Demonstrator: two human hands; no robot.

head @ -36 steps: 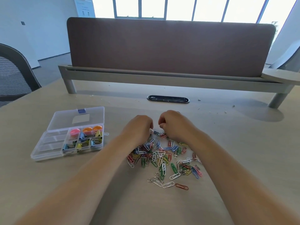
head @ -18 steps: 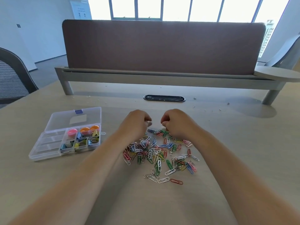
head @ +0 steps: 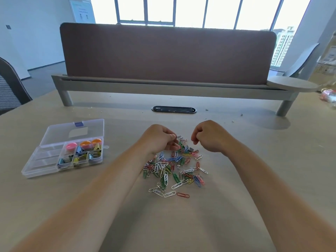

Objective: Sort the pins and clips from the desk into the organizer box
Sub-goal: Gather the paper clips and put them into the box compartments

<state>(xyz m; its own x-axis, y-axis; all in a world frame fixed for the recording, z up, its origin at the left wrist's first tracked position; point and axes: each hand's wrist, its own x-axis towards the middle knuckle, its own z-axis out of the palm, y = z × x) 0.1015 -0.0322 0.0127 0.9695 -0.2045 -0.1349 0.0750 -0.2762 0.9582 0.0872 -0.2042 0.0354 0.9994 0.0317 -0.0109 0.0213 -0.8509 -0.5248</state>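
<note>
Paper clips (head: 174,168) lie heaped on the desk (head: 254,179), well right of the organizer box (head: 45,166). Left hand (head: 160,139) and right hand (head: 209,137) hover curled at the heap's far edge; contents cannot be told. Clips look light, stiff, slippery, tangle-prone: pinch singly by a loop.

A single head-worn wide-angle camera is looking forward and down across the desk (head: 236,224), close over both forearms, facing the divider (head: 167,53) and windows (head: 190,11) at 12 o'clock, with the box (head: 45,166) lying at 9 o'clock.
</note>
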